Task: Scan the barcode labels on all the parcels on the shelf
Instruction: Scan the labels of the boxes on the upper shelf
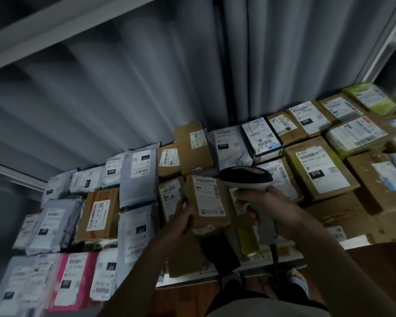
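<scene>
1. A brown cardboard parcel (207,200) with a white barcode label (209,195) on its upper face sits tilted near the front middle of the shelf (192,276), among the other parcels.
2. The left hand (185,219) grips this brown cardboard parcel at its lower left corner, thumb on the labelled face and fingers wrapped underneath.
3. Just right of the brown cardboard parcel, the right hand (269,208) is closed around the grey handle of a barcode scanner (249,179); its dark head hangs over the parcel's upper right corner.
4. Left of the brown cardboard parcel lie grey plastic mailers (138,177), and a pink mailer (72,280) lies at the near left.
5. Behind and right of the brown cardboard parcel lie more cartons, among them a large box (320,171) marked 010 and a black-edged packet (261,138).
6. Behind all the parcels hangs a grey curtain (146,76).
7. Below the shelf edge, sandalled feet (297,282) stand on a wooden floor.
</scene>
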